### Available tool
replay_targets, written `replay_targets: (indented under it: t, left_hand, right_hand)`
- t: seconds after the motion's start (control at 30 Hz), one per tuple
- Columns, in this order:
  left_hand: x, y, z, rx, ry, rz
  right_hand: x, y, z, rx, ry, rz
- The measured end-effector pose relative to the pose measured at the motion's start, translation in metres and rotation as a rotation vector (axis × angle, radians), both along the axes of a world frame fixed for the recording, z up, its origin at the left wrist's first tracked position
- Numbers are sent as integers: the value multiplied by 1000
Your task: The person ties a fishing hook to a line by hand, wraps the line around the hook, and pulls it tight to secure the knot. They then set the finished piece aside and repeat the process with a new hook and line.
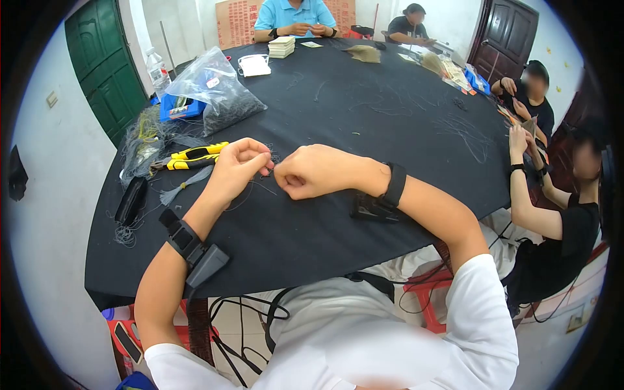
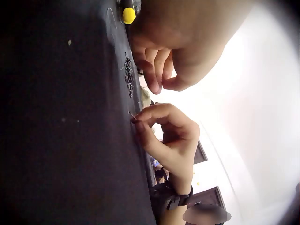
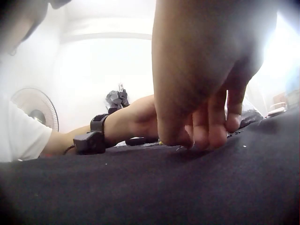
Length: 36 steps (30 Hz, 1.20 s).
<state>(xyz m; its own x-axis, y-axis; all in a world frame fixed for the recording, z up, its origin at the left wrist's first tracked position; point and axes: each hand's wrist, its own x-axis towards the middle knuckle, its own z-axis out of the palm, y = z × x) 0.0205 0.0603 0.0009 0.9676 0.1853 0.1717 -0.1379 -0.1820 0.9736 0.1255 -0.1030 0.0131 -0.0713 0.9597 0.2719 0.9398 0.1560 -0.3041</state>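
Note:
In the left wrist view, my right hand (image 2: 171,131) pinches a small thin metal piece (image 2: 133,116) between thumb and forefinger, low over the black cloth. Facing it, my left hand (image 1: 244,166) has its thumb and fingertips drawn together; I cannot tell whether something fine is between them. A pile of small dark wiry pieces (image 2: 128,77) lies on the cloth near both hands. Seen from the head, the right hand (image 1: 322,170) is curled, its fingertips hidden underneath. Yellow-and-black pliers (image 1: 192,156) lie just left of the left hand.
A clear plastic bag (image 1: 224,97) of dark grey material stands beyond the pliers, beside a blue box (image 1: 181,108). Tangled line (image 1: 146,146) and a black case (image 1: 132,200) lie at the left edge. Loose threads (image 1: 465,133) spread across the black tablecloth (image 1: 390,156). Other people sit around the table.

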Motion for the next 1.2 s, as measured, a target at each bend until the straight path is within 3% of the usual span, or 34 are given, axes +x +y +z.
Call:
replay_targets:
  t: [0.17,0.3,0.37,1.2]
  left_hand:
    - [2,5,-4,2,7,34]
    - [1,3,-5,-11,-3,54]
    - [-1,2,-4,17,3,42]
    - [-2,-7,5,97,-56,32]
  right_hand:
    - [7,1,-2,214,422,-132]
    - [19,11,-32,116,981,-192]
    - [20,11,-29,237,1091,-201]
    - [20,11,-30,118,1130,-154]
